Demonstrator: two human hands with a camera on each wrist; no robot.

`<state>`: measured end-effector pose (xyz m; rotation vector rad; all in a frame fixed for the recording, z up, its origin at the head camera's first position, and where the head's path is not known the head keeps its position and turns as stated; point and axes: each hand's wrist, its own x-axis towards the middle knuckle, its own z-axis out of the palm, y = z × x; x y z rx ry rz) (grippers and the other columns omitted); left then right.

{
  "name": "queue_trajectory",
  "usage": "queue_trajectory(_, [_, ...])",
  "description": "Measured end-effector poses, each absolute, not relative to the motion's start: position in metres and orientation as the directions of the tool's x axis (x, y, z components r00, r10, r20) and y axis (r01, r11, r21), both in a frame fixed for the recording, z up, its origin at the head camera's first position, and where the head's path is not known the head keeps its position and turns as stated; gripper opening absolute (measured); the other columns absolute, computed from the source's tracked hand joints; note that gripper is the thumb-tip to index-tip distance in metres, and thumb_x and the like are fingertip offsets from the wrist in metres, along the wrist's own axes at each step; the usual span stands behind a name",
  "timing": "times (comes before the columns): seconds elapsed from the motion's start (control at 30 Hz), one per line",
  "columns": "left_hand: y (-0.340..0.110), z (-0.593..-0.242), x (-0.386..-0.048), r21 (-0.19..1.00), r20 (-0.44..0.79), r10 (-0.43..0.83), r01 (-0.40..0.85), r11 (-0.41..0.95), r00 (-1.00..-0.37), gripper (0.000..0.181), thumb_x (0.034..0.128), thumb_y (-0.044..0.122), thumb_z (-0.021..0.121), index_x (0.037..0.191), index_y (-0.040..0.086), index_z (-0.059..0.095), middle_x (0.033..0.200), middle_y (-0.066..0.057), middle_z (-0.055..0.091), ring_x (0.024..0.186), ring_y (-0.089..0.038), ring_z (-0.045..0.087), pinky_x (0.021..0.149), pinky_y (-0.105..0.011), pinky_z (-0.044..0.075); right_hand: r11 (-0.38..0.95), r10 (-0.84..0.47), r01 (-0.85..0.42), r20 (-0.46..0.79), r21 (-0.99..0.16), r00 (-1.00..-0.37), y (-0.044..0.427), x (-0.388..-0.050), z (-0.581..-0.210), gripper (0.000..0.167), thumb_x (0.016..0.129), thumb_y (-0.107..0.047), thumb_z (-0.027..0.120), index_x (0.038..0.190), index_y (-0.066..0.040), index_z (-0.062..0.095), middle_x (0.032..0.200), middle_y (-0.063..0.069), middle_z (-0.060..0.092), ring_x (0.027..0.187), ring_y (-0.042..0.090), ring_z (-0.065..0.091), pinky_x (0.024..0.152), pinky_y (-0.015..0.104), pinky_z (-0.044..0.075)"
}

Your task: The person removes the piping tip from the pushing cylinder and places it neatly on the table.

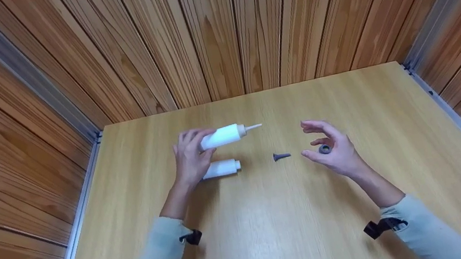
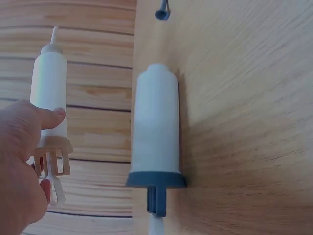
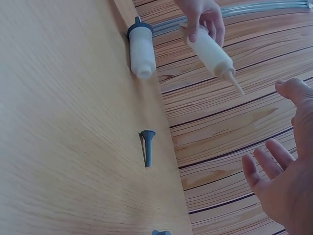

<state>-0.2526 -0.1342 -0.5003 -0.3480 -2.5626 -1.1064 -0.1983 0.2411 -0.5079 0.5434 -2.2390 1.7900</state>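
My left hand (image 1: pixel 190 159) grips a white tube (image 1: pixel 221 136) with a beige collar and a thin pale nozzle pointing right, raised above the table. In the left wrist view, a beige flanged end and clear handle show below the hand (image 2: pixel 22 156). A second white tube (image 2: pixel 155 122) with a dark grey end cap lies on the table beside it, without a nozzle. Between the hands lies a dark grey cone-shaped nozzle (image 1: pixel 281 156). My right hand (image 1: pixel 336 150) hovers with spread, slightly bent fingers, holding nothing. A dark ring (image 1: pixel 324 149) shows between its thumb and fingers, apparently on the table.
The wooden table (image 1: pixel 266 243) has wood-panelled walls (image 1: pixel 216 31) behind it and at both sides. Metal rails (image 1: pixel 81 215) run along its left and right edges. Black wrist mounts (image 1: pixel 380 228) sit on both sleeves.
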Motion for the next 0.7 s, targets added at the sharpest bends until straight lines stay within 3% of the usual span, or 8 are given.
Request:
queue_trajectory(0.27, [-0.122,-0.491,-0.232,0.652,0.431,0.136,0.412,0.637,-0.892,0.042,0.0928,0.003,0.09,0.131,0.016,0.081,0.14,-0.014,0.076,0.139,-0.038,0.059,0.108,-0.059,0.041,0.191,-0.15,-0.409,0.385,-0.892,-0.911,0.232,-0.196,-0.512,0.07,0.088,0.014,0.085,0.153,0.002,0.062,0.15,0.0,0.071,0.138,0.011,0.066,0.104,0.022,0.059])
queue_trajectory(0.7, [-0.098,-0.49,-0.211,0.519,0.516,0.203,0.492,0.698,-0.832,0.04,0.0924,0.006,0.091,0.129,0.02,0.083,0.136,-0.007,0.078,0.135,-0.034,0.062,0.102,-0.052,0.044,0.122,-0.185,-0.413,0.388,-0.902,-0.903,0.214,-0.198,-0.514,0.068,0.088,0.017,0.083,0.152,0.007,0.06,0.142,-0.019,0.071,0.126,0.008,0.074,0.094,0.023,0.064])
